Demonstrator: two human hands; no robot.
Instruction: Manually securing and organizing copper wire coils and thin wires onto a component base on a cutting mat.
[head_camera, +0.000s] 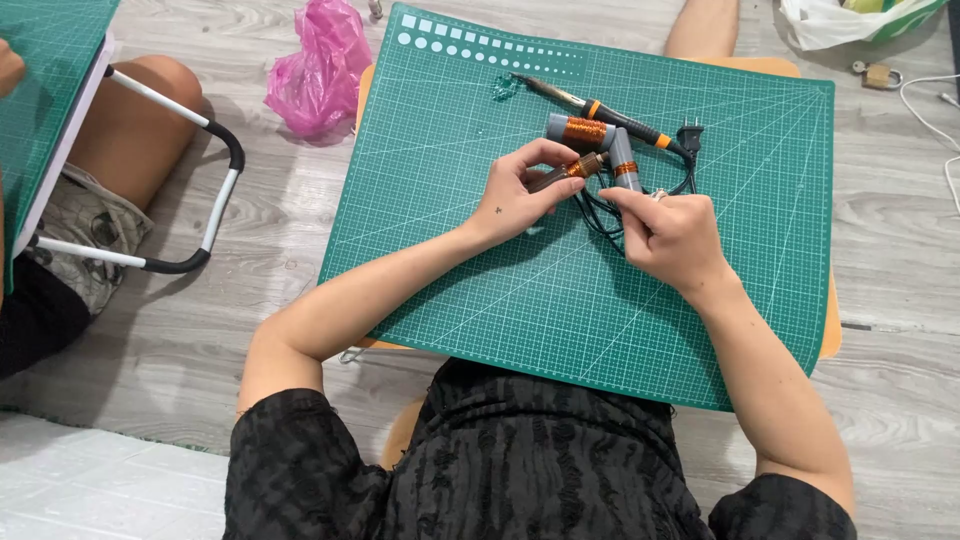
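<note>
Your left hand (520, 195) pinches a small dark rod wound with copper wire (566, 172), fingers closed around it just above the mat. Your right hand (668, 232) is curled shut too, thumb and forefinger nipping something thin near the rod's tip — too fine to make out. Touching your fingertips lie two grey cylinders wrapped in copper coil (598, 143), and beyond them a soldering iron (590, 106) with an orange collar, its black cord (600, 215) looping under your right hand to a plug (690, 130).

All of it sits on a green cutting mat (480, 290) with a white grid, laid over a low wooden table (830, 320) across your lap. The floor (880, 250) is grey wood-look plank. A crumpled pink plastic bag (318, 72) lies off the mat's left corner, a brass padlock (878, 75) off the right — and at far left another person's bare knee (135, 125) rests beside a second green mat (45, 80).
</note>
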